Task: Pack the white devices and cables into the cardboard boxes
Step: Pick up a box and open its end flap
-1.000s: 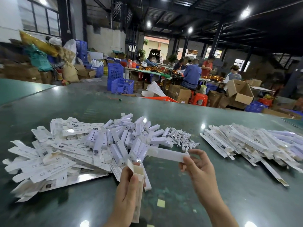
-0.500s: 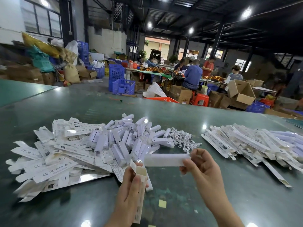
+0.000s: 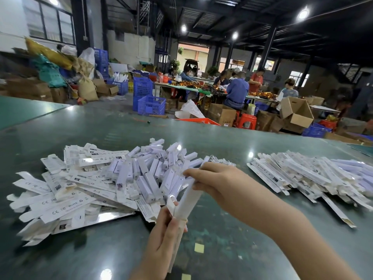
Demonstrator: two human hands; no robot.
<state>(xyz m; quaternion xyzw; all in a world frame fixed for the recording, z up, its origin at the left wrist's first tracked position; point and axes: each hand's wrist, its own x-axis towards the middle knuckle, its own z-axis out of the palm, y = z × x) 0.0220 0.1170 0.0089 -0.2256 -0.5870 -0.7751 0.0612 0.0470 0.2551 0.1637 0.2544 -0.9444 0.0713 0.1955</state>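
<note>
White device (image 3: 188, 196) enters the box (image 3: 177, 225) mouth, right hand (image 3: 218, 182) pinching it, left hand (image 3: 163, 239) gripping the box.

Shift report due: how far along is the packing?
Done: a pile of filled boxes lies at right. In hand: right hand feeds a device into the box held by the left hand. Left: many loose devices and flat boxes.

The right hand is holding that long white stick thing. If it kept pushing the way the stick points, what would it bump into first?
Probably the open narrow box that the left hand grips. The right hand pinches the white device, whose lower end already sits at the box's mouth, though how deep it is cannot be told.
</note>
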